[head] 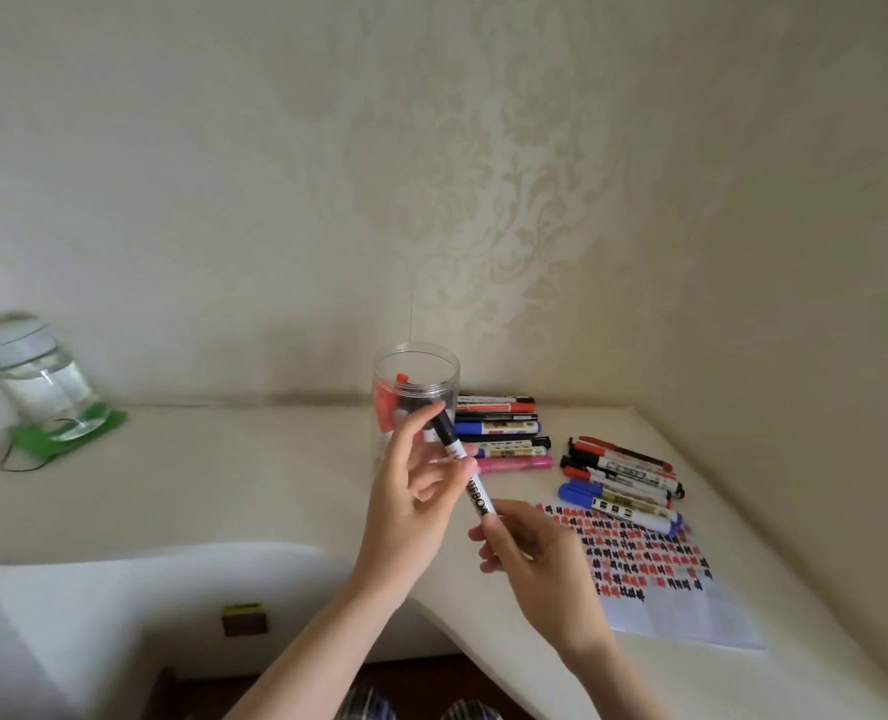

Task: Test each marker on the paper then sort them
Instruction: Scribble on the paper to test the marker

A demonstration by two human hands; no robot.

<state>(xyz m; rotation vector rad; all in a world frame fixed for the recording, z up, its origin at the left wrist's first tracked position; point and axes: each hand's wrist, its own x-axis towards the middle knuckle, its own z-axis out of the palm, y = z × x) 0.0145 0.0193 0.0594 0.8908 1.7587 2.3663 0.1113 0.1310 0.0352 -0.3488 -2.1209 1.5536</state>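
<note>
Centrally, one black-capped white marker [465,470], held off the table [224,485]: left hand [411,506] pinches its cap, right hand [530,553] grips its barrel. Clear jar [415,402] at 12 o'clock; sorted markers [504,431] at 1 o'clock; scribbled paper [691,605] at 4 o'clock.

Blk-capped white marker [462,467] tilted, above marked paper [655,579].

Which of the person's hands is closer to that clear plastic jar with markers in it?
Left. The left hand is right in front of the clear jar, overlapping it in view; the right hand sits nearer the camera, beside the paper.
</note>
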